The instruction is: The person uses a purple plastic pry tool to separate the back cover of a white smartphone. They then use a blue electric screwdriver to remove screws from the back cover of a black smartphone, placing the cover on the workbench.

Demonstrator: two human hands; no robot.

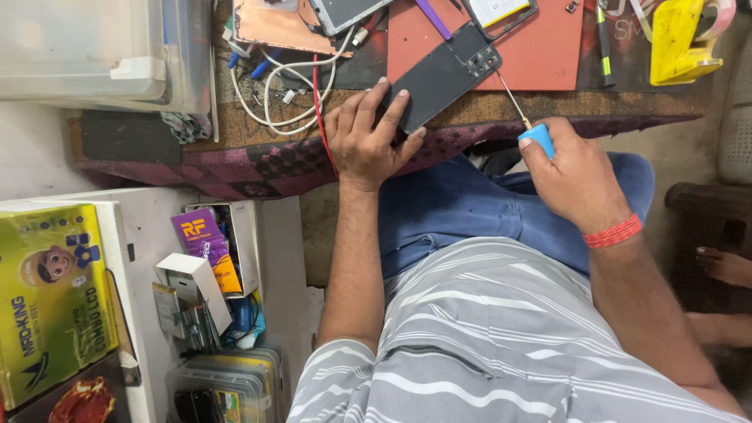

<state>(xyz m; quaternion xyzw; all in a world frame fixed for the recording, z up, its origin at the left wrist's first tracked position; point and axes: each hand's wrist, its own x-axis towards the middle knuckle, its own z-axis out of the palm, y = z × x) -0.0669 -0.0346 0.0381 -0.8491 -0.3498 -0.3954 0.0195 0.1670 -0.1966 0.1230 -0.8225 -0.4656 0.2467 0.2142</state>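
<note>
From the head view, the left hand (pixel 366 137) presses flat on the dark phone back (pixel 442 76), fingers spread over its lower end, pinning it at the table's near edge, about twelve o'clock from the person's lap. The right hand (pixel 576 184) has its fingers curled tight round the blue-handled screwdriver (pixel 526 124), whose thin shaft runs up toward eleven o'clock and meets the phone near its camera corner. The tip looks liable to skate off and score the casing, since the phone overhangs the cloth-covered table edge (pixel 627 106) and could rock or tip under pressure. At ten o'clock of the left hand, white and red cables (pixel 298 86) crowd its wrist and could snag. A red work mat (pixel 548 47) lies beyond, a yellow tape dispenser (pixel 677 39) at two o'clock, cardboard boxes (pixel 204 251) down at eight.
</note>
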